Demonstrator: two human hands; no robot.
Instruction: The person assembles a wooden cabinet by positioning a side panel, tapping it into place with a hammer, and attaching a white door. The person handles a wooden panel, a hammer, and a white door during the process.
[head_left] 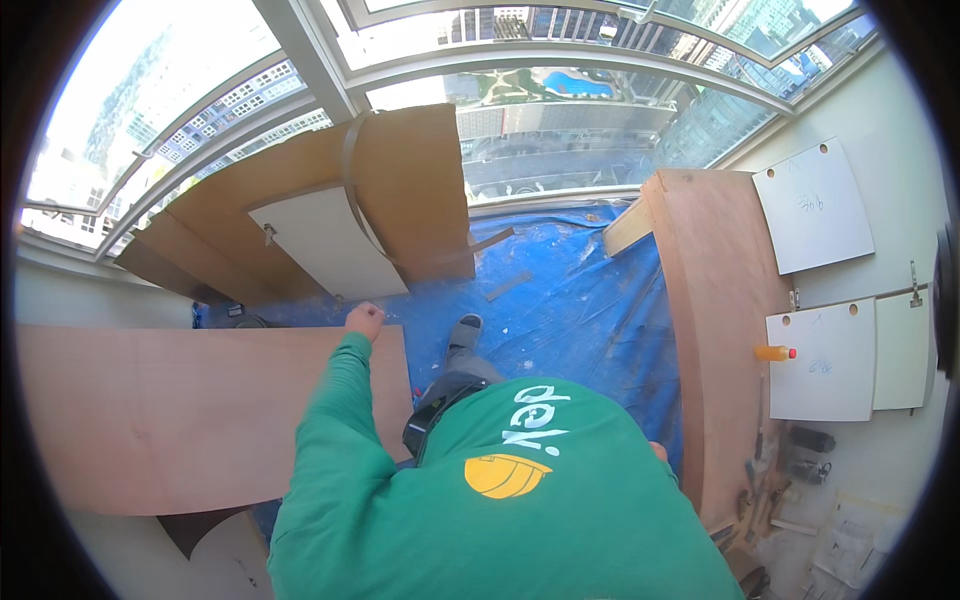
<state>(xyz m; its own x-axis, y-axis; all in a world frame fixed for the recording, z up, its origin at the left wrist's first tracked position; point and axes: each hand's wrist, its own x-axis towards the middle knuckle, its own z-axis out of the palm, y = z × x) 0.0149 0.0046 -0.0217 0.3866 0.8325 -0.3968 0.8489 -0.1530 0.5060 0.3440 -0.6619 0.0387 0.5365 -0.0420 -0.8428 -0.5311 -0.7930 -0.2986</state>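
Plywood sheet (180, 410) lies under the left hand (364, 320), whose fingers curl shut on its far corner. Right hand (658, 452) is mostly hidden beside the upright plywood panel (715, 330); its fingers cannot be judged.

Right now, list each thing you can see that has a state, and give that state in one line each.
Left hand: closed in a fist, resting on the far edge of the plywood sheet.
Right hand: mostly hidden behind the body, grip unclear.
Plywood sheet: lying flat.
Brown boards: leaning against the window.
White panel: propped on those boards.
Blue tarp: spread on the floor, wrinkled.

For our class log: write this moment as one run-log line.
left hand: fist on plywood sheet edge | right hand: mostly hidden, by plywood panel | floor: blue tarp
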